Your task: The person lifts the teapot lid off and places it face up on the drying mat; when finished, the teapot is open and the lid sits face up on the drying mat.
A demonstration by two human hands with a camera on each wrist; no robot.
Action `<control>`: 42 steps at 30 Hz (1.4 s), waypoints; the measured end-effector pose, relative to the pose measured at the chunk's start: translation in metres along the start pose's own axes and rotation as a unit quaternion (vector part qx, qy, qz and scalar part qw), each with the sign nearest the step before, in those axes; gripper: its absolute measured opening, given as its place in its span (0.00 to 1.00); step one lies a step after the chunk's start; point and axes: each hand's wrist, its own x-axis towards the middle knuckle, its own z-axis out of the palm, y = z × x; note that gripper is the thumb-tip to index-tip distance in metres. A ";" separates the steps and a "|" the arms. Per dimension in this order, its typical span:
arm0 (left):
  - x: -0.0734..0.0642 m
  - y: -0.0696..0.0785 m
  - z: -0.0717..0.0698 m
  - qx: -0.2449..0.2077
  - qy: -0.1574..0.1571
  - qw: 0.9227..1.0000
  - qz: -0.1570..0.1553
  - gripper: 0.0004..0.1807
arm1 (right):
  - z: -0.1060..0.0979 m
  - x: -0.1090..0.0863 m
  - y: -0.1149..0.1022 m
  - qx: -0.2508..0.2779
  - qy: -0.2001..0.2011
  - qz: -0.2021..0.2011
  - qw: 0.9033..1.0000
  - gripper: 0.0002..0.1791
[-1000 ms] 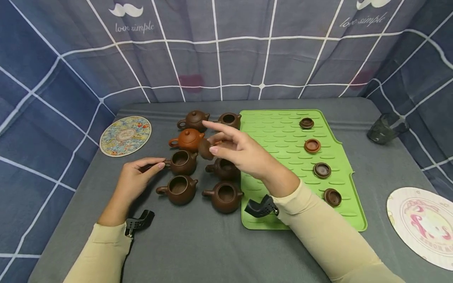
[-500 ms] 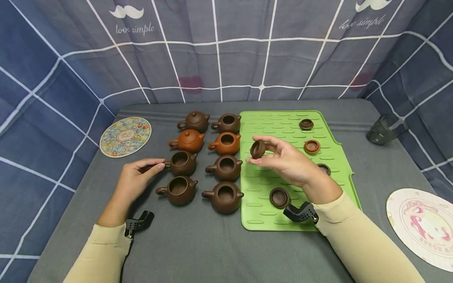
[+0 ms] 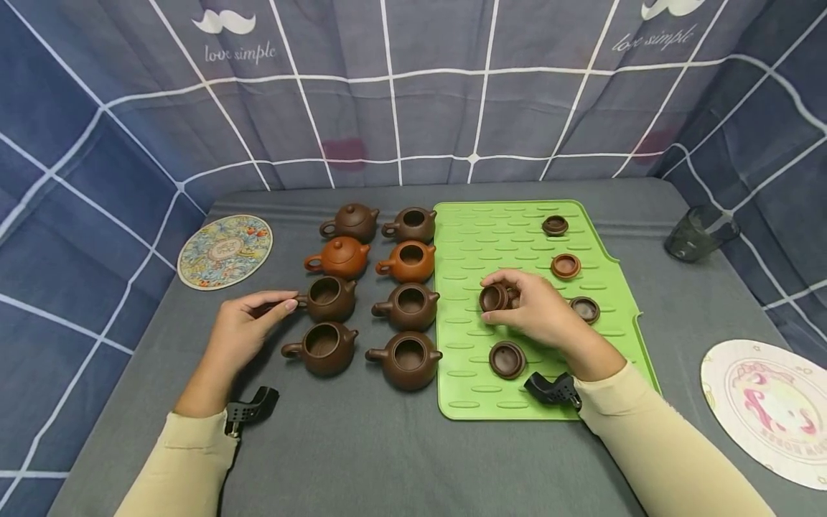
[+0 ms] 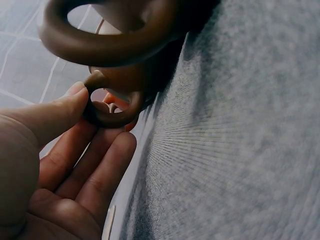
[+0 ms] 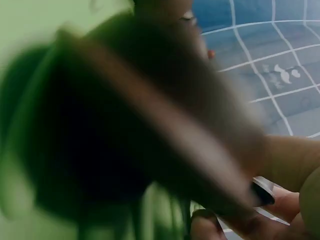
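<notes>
My left hand (image 3: 242, 332) pinches the handle of a dark brown teapot (image 3: 330, 298), whose top is lidless. In the left wrist view, thumb and fingertips meet at that ring-shaped handle (image 4: 115, 117). Low over the green mat, my right hand (image 3: 539, 310) holds a dark brown teapot lid (image 3: 494, 296), tipped so its hollow underside shows. The right wrist view has this lid (image 5: 180, 135) large and blurred. On the mat nearby lie upturned lids: a dark one (image 3: 507, 359) nearer the front, another (image 3: 584, 309) beside the wrist, an orange one (image 3: 566, 266) and a small dark one (image 3: 555, 225).
Two lidded teapots, dark (image 3: 352, 222) and orange (image 3: 340, 257), stand farther back. Lidless teapots include a front one (image 3: 325, 348) and a column (image 3: 410, 362) along the green mat's (image 3: 478, 402) left edge. A patterned disc (image 3: 225, 252), glass (image 3: 701, 233) and white disc (image 3: 765, 413) lie outward.
My right hand has carried the lid from above the teapots rightward and down to the mat, turning its underside into view. My left hand stays on the handle.
</notes>
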 end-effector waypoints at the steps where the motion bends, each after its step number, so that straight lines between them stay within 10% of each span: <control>1: 0.000 0.001 0.000 0.000 -0.001 1.000 0.000 0.10 | 0.001 0.000 0.001 -0.021 0.004 -0.005 1.000 0.27; 42: 0.000 0.005 -0.002 -0.002 0.002 1.000 0.003 0.10 | -0.013 -0.006 -0.019 -0.139 0.014 -0.008 0.990 0.33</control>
